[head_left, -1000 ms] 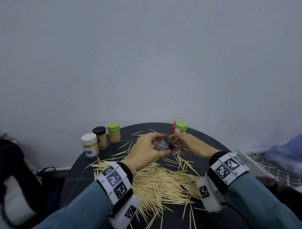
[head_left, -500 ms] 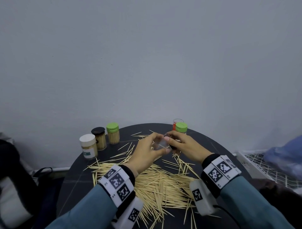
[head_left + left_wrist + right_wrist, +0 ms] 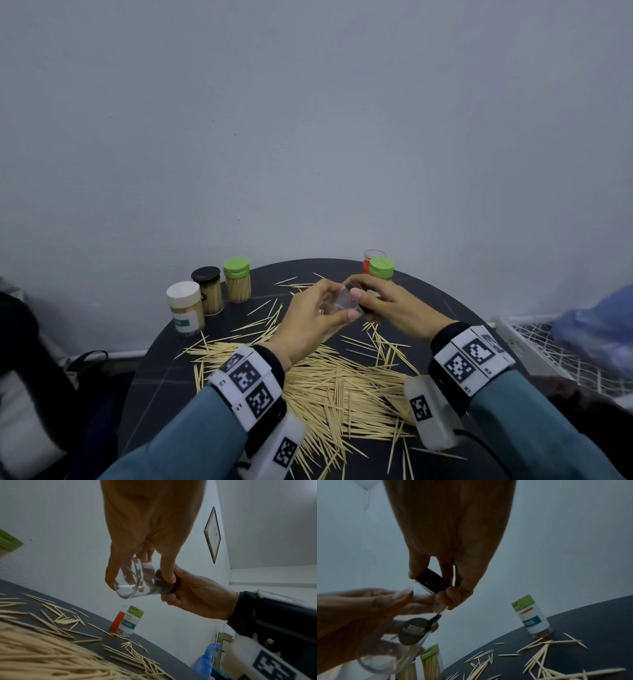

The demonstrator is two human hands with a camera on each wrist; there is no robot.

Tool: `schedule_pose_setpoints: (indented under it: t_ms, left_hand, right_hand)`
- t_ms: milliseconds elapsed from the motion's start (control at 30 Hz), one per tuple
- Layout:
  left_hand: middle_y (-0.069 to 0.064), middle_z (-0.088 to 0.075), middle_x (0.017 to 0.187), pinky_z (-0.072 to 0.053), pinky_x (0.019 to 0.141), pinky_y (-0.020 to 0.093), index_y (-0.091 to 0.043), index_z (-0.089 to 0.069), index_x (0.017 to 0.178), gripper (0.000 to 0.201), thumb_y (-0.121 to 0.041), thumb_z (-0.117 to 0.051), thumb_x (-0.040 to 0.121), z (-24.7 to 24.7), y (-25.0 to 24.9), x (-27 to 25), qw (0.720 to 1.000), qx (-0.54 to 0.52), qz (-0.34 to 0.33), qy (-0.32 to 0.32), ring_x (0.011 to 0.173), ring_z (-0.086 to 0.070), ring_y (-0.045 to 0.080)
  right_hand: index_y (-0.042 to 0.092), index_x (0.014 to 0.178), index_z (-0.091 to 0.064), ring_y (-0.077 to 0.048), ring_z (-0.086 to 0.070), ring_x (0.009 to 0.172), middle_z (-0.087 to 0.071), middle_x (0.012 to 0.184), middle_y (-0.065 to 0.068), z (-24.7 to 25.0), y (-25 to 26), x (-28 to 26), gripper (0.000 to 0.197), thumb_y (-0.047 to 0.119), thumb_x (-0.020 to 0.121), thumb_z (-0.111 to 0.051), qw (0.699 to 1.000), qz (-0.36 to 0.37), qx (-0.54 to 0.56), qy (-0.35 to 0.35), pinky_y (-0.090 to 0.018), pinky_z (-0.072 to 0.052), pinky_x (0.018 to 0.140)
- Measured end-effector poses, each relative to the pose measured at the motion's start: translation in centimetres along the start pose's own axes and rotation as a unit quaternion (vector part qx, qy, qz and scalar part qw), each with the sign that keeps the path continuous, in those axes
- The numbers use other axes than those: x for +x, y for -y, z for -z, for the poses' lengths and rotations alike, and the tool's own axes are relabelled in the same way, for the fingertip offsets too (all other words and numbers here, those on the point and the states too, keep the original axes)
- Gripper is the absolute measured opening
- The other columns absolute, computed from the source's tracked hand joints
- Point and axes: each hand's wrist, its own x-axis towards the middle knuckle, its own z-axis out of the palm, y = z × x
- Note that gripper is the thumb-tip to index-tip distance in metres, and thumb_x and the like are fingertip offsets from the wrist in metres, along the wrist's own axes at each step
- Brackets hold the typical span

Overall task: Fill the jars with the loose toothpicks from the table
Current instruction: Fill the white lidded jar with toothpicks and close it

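Observation:
A small clear jar with a black lid is held on its side above the dark round table. My left hand grips the clear body between thumb and fingers. My right hand pinches the black lid, which sits on the jar's mouth. The jar looks almost empty. A big heap of loose toothpicks lies under and in front of both hands.
At the back left stand three filled jars: white-lidded, black-lidded and green-lidded. A green-lidded clear jar and a red one stand at the back right. A white wire rack is to the right of the table.
Both hands have stayed together on the jar and moved a little farther back over the table. The right fingers have shifted their hold on the lid.

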Motion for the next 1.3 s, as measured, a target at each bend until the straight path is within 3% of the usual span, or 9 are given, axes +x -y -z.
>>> schedule_pose_setpoints:
  t_ms: [233, 367, 433, 567, 700, 800, 933, 1167, 1300]
  left_hand:
    - [0.000, -0.063, 0.115, -0.047, 0.092, 0.022, -0.011, -0.056, 0.117, 0.043, -0.019, -0.074, 0.079, -0.1, 0.1, -0.2, 1.000, -0.005, 0.010, 0.020, 0.106, -0.059, 0.010]
    - [0.002, -0.061, 0.122, -0.045, 0.101, 0.031, -0.010, -0.055, 0.122, 0.051, -0.023, -0.075, 0.077, 0.1, 0.2, 0.0, 1.000, -0.004, 0.014, 0.026, 0.115, -0.057, 0.013]
    - [0.000, -0.061, 0.121, -0.045, 0.098, 0.029, -0.013, -0.056, 0.119, 0.047, -0.023, -0.074, 0.078, 0.0, 0.1, 0.0, 0.999, -0.006, 0.019, 0.025, 0.112, -0.057, 0.013]
    - [-0.006, -0.062, 0.112, -0.046, 0.094, 0.028, -0.021, -0.055, 0.108, 0.035, -0.021, -0.074, 0.079, -0.6, -0.1, -0.2, 0.999, -0.018, 0.019, 0.024, 0.104, -0.060, 0.010]
    - [-0.015, -0.060, 0.107, -0.046, 0.075, 0.010, -0.026, -0.053, 0.105, 0.031, -0.017, -0.071, 0.081, -0.8, -0.1, -0.3, 0.999, -0.019, 0.013, 0.033, 0.095, -0.059, -0.003]
    - [-0.013, -0.059, 0.113, -0.042, 0.070, 0.000, -0.024, -0.054, 0.104, 0.030, -0.016, -0.072, 0.081, -0.8, 0.0, -0.3, 0.999, -0.020, 0.001, 0.032, 0.095, -0.056, -0.008]
    - [-0.011, -0.058, 0.118, -0.037, 0.070, -0.006, -0.021, -0.055, 0.108, 0.033, -0.017, -0.072, 0.080, -0.7, 0.0, -0.3, 0.999, -0.023, -0.002, 0.032, 0.098, -0.053, -0.006]
    - [-0.013, -0.058, 0.118, -0.035, 0.074, 0.000, -0.022, -0.055, 0.116, 0.038, -0.023, -0.072, 0.081, -0.4, 0.1, -0.1, 0.999, -0.007, -0.005, 0.031, 0.099, -0.051, -0.007]
    - [-0.018, -0.056, 0.111, -0.039, 0.072, -0.001, -0.022, -0.055, 0.117, 0.039, -0.023, -0.071, 0.082, -0.3, 0.1, -0.1, 0.999, 0.001, -0.004, 0.033, 0.094, -0.049, -0.013]
  right_hand:
    - [0.016, 0.121, -0.054, -0.001, -0.044, 0.057, -0.049, 0.069, 0.007, 0.7, -0.1, -0.1, 0.029, 0.023, 0.099, -0.037, 0.999, -0.007, -0.008, 0.030, -0.015, -0.039, 0.057]
    - [0.018, 0.130, -0.047, -0.007, -0.059, 0.096, -0.058, 0.109, 0.007, 0.8, 0.0, -0.5, 0.034, 0.022, 0.097, -0.044, 0.999, 0.002, -0.018, 0.030, -0.023, -0.049, 0.086]
    - [0.027, 0.126, -0.048, -0.005, -0.057, 0.102, -0.054, 0.111, 0.010, 1.4, -0.1, -0.6, 0.032, 0.024, 0.095, -0.049, 1.000, -0.002, -0.019, 0.023, -0.018, -0.049, 0.086]
    - [0.037, 0.116, -0.051, -0.024, -0.058, 0.107, -0.055, 0.124, -0.005, 3.6, -1.1, -0.7, 0.033, 0.024, 0.088, -0.063, 0.994, -0.056, -0.081, -0.046, -0.030, -0.046, 0.093]
    - [0.017, 0.129, -0.045, -0.020, -0.053, 0.105, -0.055, 0.124, -0.006, 5.1, -2.8, -1.9, 0.057, 0.016, 0.079, -0.073, 0.926, -0.206, -0.315, 0.005, -0.019, -0.035, 0.079]
    - [0.016, 0.123, -0.051, -0.020, -0.053, 0.111, -0.058, 0.122, -0.005, 5.4, -4.6, -2.4, 0.053, 0.012, 0.075, -0.075, 0.879, -0.289, -0.371, 0.075, -0.022, -0.041, 0.079]
    - [0.017, 0.123, -0.052, -0.020, -0.053, 0.114, -0.058, 0.124, -0.004, 5.6, -6.0, -2.5, 0.055, 0.014, 0.074, -0.077, 0.856, -0.317, -0.395, 0.104, -0.027, -0.045, 0.086]
    - [0.017, 0.130, -0.047, -0.022, -0.047, 0.122, -0.050, 0.132, -0.006, 4.5, -5.9, -2.1, 0.059, 0.019, 0.077, -0.075, 0.852, -0.298, -0.413, 0.122, -0.029, -0.041, 0.097]
    - [0.014, 0.126, -0.050, -0.017, -0.051, 0.116, -0.054, 0.127, -0.004, 2.6, -3.8, -1.5, 0.049, 0.028, 0.083, -0.068, 0.894, -0.248, -0.359, 0.102, -0.026, -0.041, 0.096]
